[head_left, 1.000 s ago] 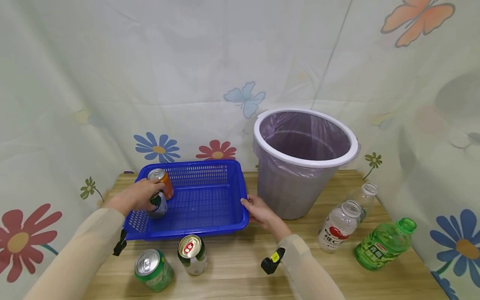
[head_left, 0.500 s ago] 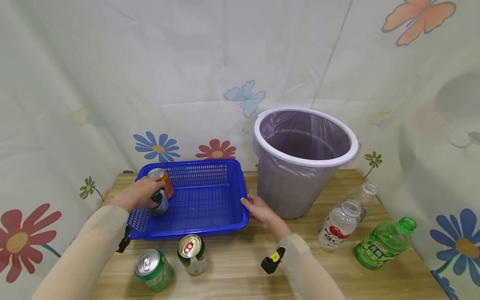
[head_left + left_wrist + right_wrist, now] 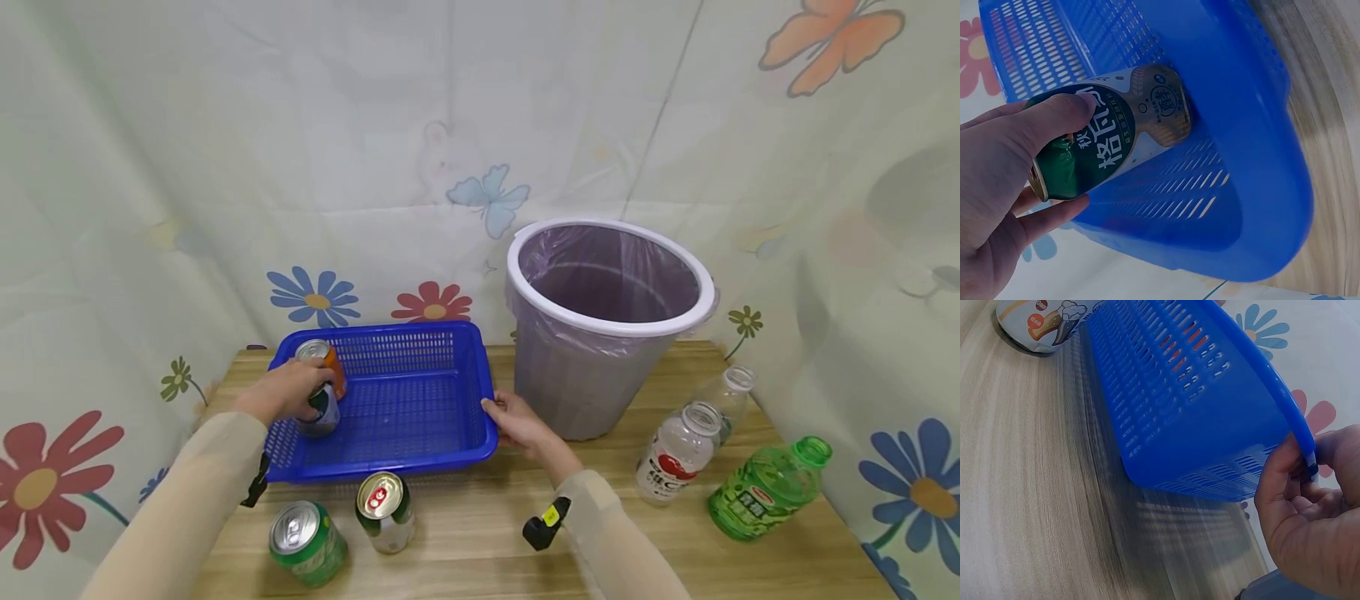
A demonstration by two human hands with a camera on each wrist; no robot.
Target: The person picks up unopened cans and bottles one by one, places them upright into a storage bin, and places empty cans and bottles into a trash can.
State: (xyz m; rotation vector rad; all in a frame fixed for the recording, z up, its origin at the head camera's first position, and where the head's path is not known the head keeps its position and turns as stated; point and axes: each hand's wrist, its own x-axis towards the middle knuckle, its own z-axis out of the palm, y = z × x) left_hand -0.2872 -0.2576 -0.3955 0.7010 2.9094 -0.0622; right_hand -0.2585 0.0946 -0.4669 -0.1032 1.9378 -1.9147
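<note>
My left hand grips a green and white drink can from above, thumb along its label, inside the left end of a blue plastic basket. Close behind that can an orange can stands in the basket's back left corner, partly covered by the hand. At the basket's other end, my right hand pinches the rim; the right wrist view shows thumb and fingers around the edge. The basket's lower side shows a gap and shadow over the wooden table in the right wrist view.
A green can and a gold-topped can stand before the basket. A lined grey bin stands right of it. Farther right are a white-labelled clear bottle, another clear bottle and a green bottle.
My left forearm has shifted slightly to the right, the hand still gripping the can in the basket. The right hand keeps its hold on the rim, and the other things stay in place.
</note>
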